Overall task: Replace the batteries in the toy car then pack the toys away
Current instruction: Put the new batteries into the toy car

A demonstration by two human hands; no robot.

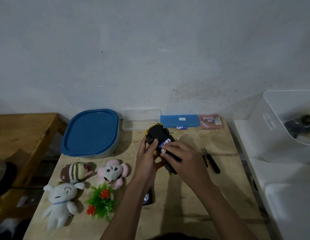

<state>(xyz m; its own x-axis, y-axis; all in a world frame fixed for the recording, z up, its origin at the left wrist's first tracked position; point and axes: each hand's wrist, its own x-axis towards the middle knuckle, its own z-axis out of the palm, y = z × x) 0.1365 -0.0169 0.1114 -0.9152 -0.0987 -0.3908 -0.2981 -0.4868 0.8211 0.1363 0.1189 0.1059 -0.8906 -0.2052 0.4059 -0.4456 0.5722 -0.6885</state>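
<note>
Toy car: upside down in my hands above the bench, black underside up, battery bay open
Left hand: clamped round the car's left flank, thumb on the underside by a wheel
Right hand: fingers laid across the car's rear half, tips on a battery end at the bay; I cannot tell whether I pinch it or only press it
Seated battery: blue label showing in the bay, just ahead of my right fingertips
Spare battery: lying just beyond the car
How the car handles: I judge it light, with a stiff, smooth and rather slippery plastic shell; the wheels turn, so I hold the flanks between the axles
How the batteries handle: small, smooth and likely to roll; best pinched by the sides
Plush toys: left of the car with a plastic plant; soft and light, can be grabbed anywhere
Blue-lidded tub: left of the car, lid on, contents hidden
Clear case: just beyond the car; I make out nothing inside
Blue case: beyond the car, closed
Pink case: beyond and right of the car; small bits inside, too blurred to name
White bin: well right of the car, open-topped, holding a dark object I cannot identify
Screwdriver: on the bench, near the car's right
</note>
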